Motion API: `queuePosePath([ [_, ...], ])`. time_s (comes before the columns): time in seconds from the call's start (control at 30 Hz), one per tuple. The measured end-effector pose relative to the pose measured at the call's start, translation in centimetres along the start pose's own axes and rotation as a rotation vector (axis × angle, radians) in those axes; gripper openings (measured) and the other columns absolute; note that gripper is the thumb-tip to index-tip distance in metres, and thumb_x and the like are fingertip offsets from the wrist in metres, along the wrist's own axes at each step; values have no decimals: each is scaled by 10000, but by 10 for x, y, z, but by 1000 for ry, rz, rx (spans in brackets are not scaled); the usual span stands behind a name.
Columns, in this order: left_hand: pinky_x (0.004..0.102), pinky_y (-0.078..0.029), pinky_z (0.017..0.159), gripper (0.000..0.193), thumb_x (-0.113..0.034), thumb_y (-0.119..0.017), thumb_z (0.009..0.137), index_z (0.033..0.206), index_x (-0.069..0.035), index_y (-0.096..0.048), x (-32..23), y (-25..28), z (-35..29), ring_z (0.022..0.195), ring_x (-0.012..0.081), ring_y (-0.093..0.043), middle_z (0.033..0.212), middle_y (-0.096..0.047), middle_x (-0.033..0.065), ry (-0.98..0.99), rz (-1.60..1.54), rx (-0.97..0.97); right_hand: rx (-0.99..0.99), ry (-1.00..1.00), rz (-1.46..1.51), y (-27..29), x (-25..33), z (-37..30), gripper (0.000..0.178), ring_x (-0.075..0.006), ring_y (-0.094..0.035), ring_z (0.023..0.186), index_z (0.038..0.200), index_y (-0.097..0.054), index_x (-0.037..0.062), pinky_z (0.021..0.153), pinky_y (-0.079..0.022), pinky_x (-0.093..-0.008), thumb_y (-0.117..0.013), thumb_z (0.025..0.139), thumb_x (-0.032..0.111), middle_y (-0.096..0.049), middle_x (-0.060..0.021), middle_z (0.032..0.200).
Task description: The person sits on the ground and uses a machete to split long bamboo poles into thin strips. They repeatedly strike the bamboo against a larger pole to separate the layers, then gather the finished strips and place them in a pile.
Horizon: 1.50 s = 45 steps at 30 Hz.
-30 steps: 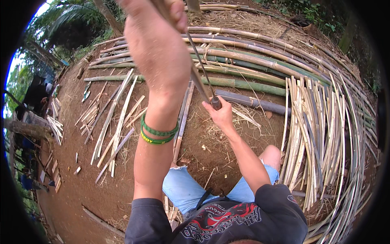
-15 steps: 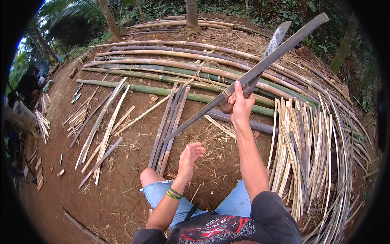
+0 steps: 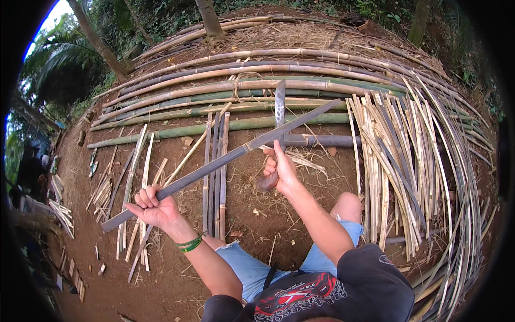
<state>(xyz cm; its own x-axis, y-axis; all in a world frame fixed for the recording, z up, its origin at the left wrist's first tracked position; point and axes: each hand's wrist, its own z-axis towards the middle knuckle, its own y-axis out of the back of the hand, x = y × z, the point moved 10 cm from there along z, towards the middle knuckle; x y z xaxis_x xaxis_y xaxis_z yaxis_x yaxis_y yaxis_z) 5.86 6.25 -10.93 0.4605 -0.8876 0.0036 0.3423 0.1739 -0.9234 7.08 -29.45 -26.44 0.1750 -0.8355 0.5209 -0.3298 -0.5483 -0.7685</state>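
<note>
A dark split bamboo slat (image 3: 214, 165) slants in front of me, its lower end at the left and its upper end at the right. My left hand (image 3: 156, 208) is closed around it near the lower end. My right hand (image 3: 280, 170) grips the brown wooden handle of a machete (image 3: 280, 104), whose blade points away from me. The slat crosses over the machete just above my right hand, and my right thumb lies against this crossing. Whether the right fingers also pinch the slat is hard to see.
Long bamboo poles (image 3: 225, 85) lie across the ground ahead. A heap of split strips (image 3: 394, 172) spreads at the right. Several dark slats (image 3: 216, 177) lie lengthwise before my left knee, with pale strips (image 3: 134, 188) further left. Tree trunks (image 3: 209, 19) stand behind.
My left hand has gone from empty to gripping the slat's lower end. My right hand, with machete and slat, has come lower and leftward; the slat now slants more flatly.
</note>
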Motion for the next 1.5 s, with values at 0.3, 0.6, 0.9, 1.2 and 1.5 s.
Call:
queuePosePath([
  [0.3,225,-248,472,510,-451,-395,1057,645,-154,-344,23,-120,-28,492,75,-210,557,-231,-54,-69,665,238,-471,-437,-270,225,-155,-119,525,-108,-395,435,761,-481,98,429,-355,-281,-605,911,585,-417,25,536],
  [0.6,229,-196,421,682,-784,-377,879,643,-151,-289,89,-149,-95,466,66,-190,528,-245,-47,36,835,377,138,108,-992,92,-95,-164,501,-126,-474,494,745,-551,-11,475,-356,-334,-548,981,431,-470,-93,524],
  [0.9,260,-97,444,752,-880,-308,795,654,-142,-267,97,-148,-95,459,81,-128,501,-216,-47,19,794,369,269,135,-1050,69,-68,-113,479,-232,-498,463,753,-629,-17,499,-401,-415,-539,975,397,-498,-142,505],
  [1.2,259,-118,442,737,-867,-331,808,660,-148,-261,99,-147,-83,469,81,-132,515,-214,-47,73,764,413,277,226,-1133,78,-67,-87,597,-249,-455,478,657,-562,-24,515,-380,-432,-531,965,486,-483,-147,511],
  [1.5,247,-103,451,694,-811,-396,839,644,-161,-252,114,-149,-71,481,60,-132,533,-195,-57,141,781,469,-183,-203,-1423,252,-92,37,695,-197,-513,519,685,-599,-22,539,-421,-414,-471,958,604,-518,-83,532],
])
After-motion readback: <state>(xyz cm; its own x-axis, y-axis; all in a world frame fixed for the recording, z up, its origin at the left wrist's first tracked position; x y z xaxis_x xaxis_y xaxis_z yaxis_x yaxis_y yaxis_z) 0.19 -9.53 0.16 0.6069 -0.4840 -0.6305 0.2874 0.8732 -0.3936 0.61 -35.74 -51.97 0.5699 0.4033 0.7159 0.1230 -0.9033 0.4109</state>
